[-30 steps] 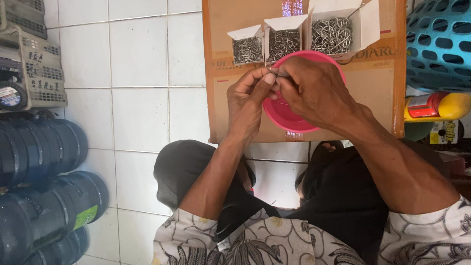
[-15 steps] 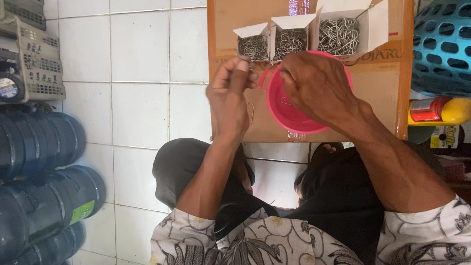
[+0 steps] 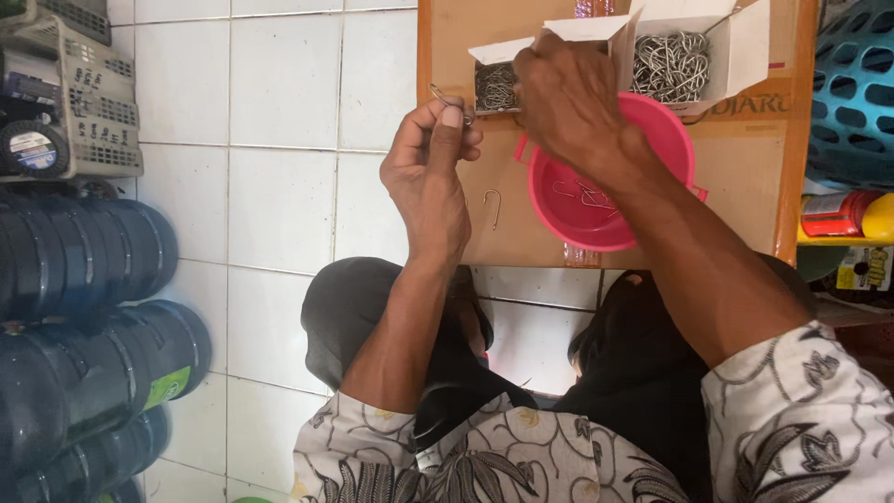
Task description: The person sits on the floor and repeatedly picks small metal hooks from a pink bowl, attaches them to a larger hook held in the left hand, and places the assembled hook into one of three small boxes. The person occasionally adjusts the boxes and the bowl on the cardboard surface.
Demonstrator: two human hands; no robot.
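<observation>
Between my left thumb and forefinger point(image 3: 453, 119) I pinch one small metal hook point(image 3: 448, 98) — fingers pressed together on it, held up just left of the pink bowl point(image 3: 666, 130). My left hand point(image 3: 431, 177) stands upright, palm turned toward me, wrist straight above the forearm. My right hand point(image 3: 568, 102) reaches over the bowl's upper left rim toward the middle box; its fingertips are hidden behind its back, so I cannot tell whether they are apart or closed on anything.

Counting: three open white boxes of hooks above the bowl — the left box point(image 3: 495, 84) and the right box point(image 3: 672, 63) show their heaps, the middle one is mostly covered by my right hand. One loose hook point(image 3: 493, 205) lies on the brown cardboard sheet point(image 3: 503, 237) just left of the bowl, and a few more hooks point(image 3: 582, 196) lie inside the bowl.

Right of the bowl sit a blue perforated basket point(image 3: 857, 93) and a red and yellow bottle point(image 3: 847, 214). Far left of the bowl, dark water jugs point(image 3: 84, 261) are stacked below a grey crate point(image 3: 84, 112) on white tile.
</observation>
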